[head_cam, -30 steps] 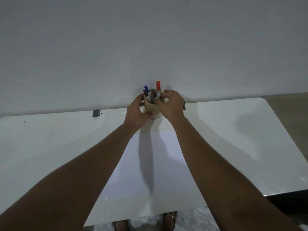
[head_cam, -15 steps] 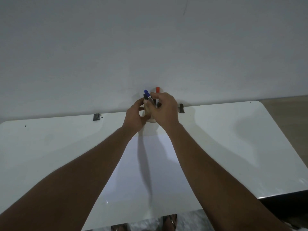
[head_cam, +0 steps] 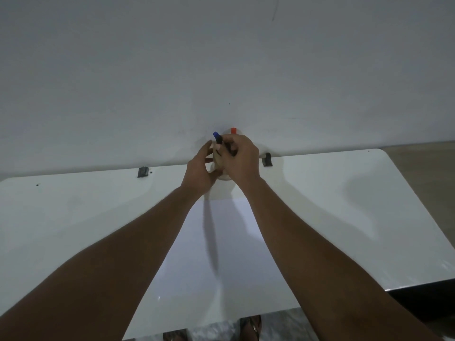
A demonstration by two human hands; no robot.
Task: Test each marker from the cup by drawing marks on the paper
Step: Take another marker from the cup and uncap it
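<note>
A tan cup (head_cam: 219, 160) stands at the table's far edge against the wall, mostly hidden by my hands. A blue-capped marker (head_cam: 217, 136) and a red-capped marker (head_cam: 233, 130) stick up from it. My left hand (head_cam: 200, 168) wraps the cup's left side. My right hand (head_cam: 240, 157) is closed over the cup's top, its fingers around a dark-capped marker (head_cam: 229, 147). A white sheet of paper (head_cam: 221, 254) lies on the table between my forearms.
The white table (head_cam: 344, 205) spans the view, its right corner rounded. Two dark brackets (head_cam: 142, 172) (head_cam: 266, 159) sit at its far edge by the grey wall (head_cam: 221, 70). Sandalled feet (head_cam: 250, 328) show below the near edge.
My right hand has moved from the cup's right side up over its top and closed around the markers. The camera has tilted a little, so the table sits lower in view.
</note>
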